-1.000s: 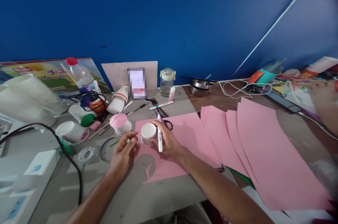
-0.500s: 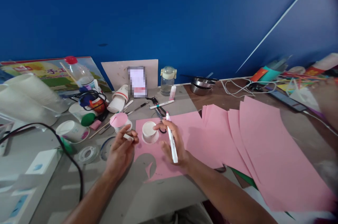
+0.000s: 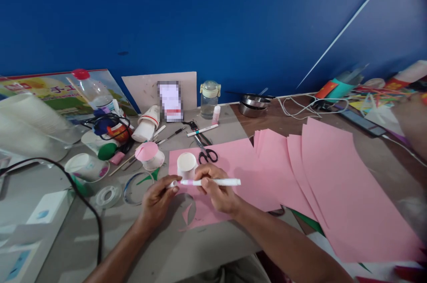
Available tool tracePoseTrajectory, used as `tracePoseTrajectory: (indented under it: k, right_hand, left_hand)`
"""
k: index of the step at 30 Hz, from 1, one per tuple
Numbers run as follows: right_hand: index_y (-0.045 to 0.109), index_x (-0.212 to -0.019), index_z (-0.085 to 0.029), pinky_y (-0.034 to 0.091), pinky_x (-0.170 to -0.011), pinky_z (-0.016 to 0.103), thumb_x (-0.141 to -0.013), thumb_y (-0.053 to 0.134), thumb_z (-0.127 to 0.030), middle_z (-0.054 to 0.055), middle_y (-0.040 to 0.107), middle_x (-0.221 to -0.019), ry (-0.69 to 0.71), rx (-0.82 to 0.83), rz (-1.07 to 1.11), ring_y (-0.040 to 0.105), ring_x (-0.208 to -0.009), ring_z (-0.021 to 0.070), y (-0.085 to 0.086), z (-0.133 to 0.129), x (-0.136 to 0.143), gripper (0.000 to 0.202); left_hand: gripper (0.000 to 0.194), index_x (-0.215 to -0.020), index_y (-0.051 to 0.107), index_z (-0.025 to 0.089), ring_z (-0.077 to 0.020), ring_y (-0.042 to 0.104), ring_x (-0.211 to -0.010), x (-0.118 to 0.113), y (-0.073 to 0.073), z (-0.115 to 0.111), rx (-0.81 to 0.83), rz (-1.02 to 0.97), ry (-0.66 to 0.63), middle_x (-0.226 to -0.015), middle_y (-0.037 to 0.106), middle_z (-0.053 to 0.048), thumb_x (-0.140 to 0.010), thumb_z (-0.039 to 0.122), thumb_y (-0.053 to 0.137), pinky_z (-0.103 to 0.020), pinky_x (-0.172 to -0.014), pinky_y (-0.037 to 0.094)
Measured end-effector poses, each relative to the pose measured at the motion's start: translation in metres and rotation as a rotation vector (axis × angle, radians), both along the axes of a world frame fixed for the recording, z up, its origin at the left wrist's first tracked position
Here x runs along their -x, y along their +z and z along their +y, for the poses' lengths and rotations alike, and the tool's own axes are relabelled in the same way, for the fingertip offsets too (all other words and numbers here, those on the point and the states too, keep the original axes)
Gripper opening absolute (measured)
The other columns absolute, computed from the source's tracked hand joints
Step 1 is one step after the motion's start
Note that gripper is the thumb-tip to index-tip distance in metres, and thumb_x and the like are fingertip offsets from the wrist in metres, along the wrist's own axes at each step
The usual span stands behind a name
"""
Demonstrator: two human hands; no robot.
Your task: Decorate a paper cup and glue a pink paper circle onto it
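A white marker with a pink tip lies level in my right hand, its tip pointing left. My left hand pinches a small white marker cap, close to that tip; whether they touch I cannot tell. Just behind the marker, an upturned white paper cup stands on a pink paper sheet with a round hole cut near its front left corner. Black-handled scissors rest on the sheet beyond my right hand. Left of it is another cup with a pink paper disc on top.
Stacked pink sheets spread to the right. At the back stand a phone, a lidded jar, a glue stick and metal pans. A tape roll and a black cable lie at left. Someone's blurred hand shows far right.
My right hand has turned the marker from steeply slanted to level and brought its tip to the left. My left hand has turned the cap towards it. The view has shifted slightly.
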State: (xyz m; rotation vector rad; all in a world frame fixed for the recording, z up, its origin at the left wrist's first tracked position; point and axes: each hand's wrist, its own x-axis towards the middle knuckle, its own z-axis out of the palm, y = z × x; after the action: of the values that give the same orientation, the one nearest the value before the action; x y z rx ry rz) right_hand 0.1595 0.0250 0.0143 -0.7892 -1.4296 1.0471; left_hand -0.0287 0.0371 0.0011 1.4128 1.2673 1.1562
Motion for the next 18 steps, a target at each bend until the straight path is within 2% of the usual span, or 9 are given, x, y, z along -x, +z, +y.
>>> tracePoseTrajectory:
  k: [3,11,15,18]
  right_hand:
    - [0.058,-0.077,-0.021,0.039,-0.051,0.027,-0.094,0.044,-0.042,-0.001,0.049,-0.062,0.0,-0.015,-0.048,0.046,-0.053,0.0129,0.0,0.002,0.0,0.031]
    - [0.055,-0.071,-0.021,0.044,-0.062,0.029,-0.09,0.044,-0.027,0.002,0.057,-0.067,0.002,-0.089,-0.169,0.053,-0.065,0.0153,0.009,0.003,0.001,0.023]
    - [0.053,-0.073,-0.02,0.041,-0.057,0.025,-0.089,0.043,-0.024,0.0,0.053,-0.064,0.044,-0.029,-0.142,0.049,-0.06,0.0128,0.008,0.0,0.007,0.019]
    - [0.052,-0.074,-0.02,0.035,-0.05,0.023,-0.089,0.041,-0.022,-0.004,0.045,-0.058,0.092,0.054,-0.079,0.04,-0.051,0.0107,0.006,-0.004,0.01,0.018]
  left_hand:
    - [0.012,-0.078,0.08,0.027,-0.0232,0.063,-0.069,0.001,-0.002,0.001,-0.051,0.037,-0.052,-0.076,0.075,-0.005,-0.067,0.028,0.076,-0.031,-0.065,0.047]
    - [0.015,-0.087,0.078,0.024,-0.019,0.065,-0.064,0.004,-0.011,-0.001,-0.28,0.197,-0.209,-0.075,0.075,-0.005,-0.079,0.02,0.067,-0.027,-0.06,0.049]
    - [0.02,-0.096,0.07,0.021,-0.0159,0.066,-0.067,0.004,-0.008,-0.004,-0.533,0.373,-0.292,-0.078,0.074,-0.004,-0.088,0.015,0.053,-0.025,-0.061,0.05]
    - [0.017,-0.099,0.062,0.019,-0.0146,0.063,-0.062,0.004,-0.003,-0.009,-0.735,0.496,-0.281,-0.072,0.069,-0.003,-0.092,0.014,0.048,-0.025,-0.059,0.049]
